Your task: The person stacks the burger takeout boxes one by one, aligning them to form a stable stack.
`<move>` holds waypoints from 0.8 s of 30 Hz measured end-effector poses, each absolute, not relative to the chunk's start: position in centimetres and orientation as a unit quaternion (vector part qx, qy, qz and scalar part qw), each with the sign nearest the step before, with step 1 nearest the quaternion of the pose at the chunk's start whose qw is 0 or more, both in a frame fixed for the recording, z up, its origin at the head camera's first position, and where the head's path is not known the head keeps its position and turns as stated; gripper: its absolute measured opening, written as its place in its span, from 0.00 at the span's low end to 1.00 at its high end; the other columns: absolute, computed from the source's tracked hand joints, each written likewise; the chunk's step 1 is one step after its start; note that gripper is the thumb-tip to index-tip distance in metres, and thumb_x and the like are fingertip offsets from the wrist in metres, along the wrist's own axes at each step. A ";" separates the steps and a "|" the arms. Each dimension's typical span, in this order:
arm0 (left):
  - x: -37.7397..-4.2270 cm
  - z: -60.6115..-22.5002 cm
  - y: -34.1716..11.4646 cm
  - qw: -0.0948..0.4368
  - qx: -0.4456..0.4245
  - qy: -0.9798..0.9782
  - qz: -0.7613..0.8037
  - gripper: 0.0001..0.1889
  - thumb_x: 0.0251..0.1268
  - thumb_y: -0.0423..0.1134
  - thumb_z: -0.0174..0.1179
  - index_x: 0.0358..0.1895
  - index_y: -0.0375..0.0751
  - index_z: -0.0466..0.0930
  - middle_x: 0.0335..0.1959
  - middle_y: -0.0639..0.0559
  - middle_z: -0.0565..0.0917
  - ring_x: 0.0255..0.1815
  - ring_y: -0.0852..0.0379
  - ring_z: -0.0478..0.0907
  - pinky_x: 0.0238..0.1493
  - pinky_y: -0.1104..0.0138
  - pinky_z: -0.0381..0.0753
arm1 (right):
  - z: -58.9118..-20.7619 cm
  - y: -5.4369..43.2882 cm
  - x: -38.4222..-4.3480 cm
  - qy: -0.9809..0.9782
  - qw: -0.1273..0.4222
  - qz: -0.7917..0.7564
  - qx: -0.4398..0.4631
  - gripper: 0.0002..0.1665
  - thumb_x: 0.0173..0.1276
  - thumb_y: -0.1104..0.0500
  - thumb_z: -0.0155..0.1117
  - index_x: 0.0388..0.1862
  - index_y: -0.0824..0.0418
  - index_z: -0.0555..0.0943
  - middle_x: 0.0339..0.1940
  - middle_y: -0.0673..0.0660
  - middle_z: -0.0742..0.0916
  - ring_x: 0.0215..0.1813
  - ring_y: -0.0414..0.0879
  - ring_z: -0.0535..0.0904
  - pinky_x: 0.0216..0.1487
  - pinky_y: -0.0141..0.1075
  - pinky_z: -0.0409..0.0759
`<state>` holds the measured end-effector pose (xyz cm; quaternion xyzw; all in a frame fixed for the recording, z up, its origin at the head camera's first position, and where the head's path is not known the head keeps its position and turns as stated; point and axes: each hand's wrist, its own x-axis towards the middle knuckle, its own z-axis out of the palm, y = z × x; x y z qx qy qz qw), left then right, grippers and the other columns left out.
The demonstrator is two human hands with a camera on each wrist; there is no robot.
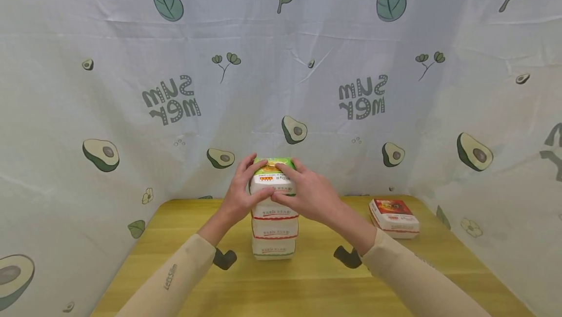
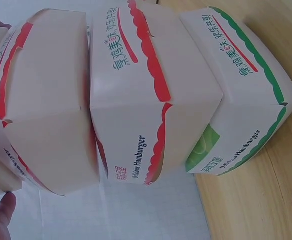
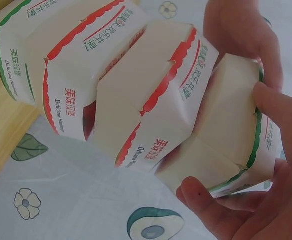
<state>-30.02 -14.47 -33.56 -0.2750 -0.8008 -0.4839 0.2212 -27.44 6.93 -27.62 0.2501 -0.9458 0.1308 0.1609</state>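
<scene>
A stack of white paper burger boxes stands upright, several high. Its top burger box point(image 1: 273, 181) has a green printed lid. My left hand point(image 1: 242, 191) grips that box from the left, thumb across the front and fingers over the lid edge. From the right, my right hand point(image 1: 313, 195) holds the same box, the two thumbs almost meeting. Below it are two red-trimmed burger boxes point(image 3: 151, 95) and a green-trimmed bottom box point(image 1: 273, 247) on the table. The right wrist view shows my fingers around the top box, which sits slightly turned over the one below.
A red-lidded burger box point(image 1: 394, 218) lies on the right side of the wooden table point(image 1: 316, 290). Behind the table hangs a pale curtain point(image 1: 272, 88) printed with avocados and leaves. Two dark curved pieces point(image 1: 348, 257) show near my forearms.
</scene>
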 end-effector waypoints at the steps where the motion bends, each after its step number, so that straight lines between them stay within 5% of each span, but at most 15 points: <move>1: -30.0 -33.6 -14.5 0.219 -0.275 -0.801 -0.484 0.34 0.64 0.52 0.67 0.73 0.56 0.69 0.82 0.50 0.50 0.81 0.43 0.50 0.66 0.41 0.71 | -27.6 6.9 -27.4 -0.946 0.159 0.131 0.249 0.47 0.64 0.26 0.61 0.79 0.38 0.63 0.78 0.64 0.67 0.63 0.66 0.78 0.51 0.58 0.81; 16: -29.9 -33.0 -14.2 0.207 -0.281 -0.800 -0.488 0.33 0.63 0.36 0.68 0.72 0.42 0.70 0.81 0.37 0.49 0.79 0.32 0.50 0.66 0.35 0.66 | -27.5 7.5 -27.2 -0.947 0.146 0.144 0.247 0.49 0.64 0.27 0.61 0.80 0.39 0.61 0.80 0.63 0.64 0.67 0.67 0.76 0.55 0.61 0.79; 24: -27.1 -30.7 -13.6 0.201 -0.285 -0.796 -0.494 0.31 0.63 0.34 0.66 0.70 0.36 0.71 0.79 0.30 0.52 0.78 0.30 0.51 0.69 0.34 0.62 | -27.4 8.0 -27.0 -0.945 0.161 0.147 0.245 0.49 0.64 0.25 0.58 0.79 0.42 0.62 0.80 0.62 0.66 0.67 0.65 0.77 0.52 0.59 0.80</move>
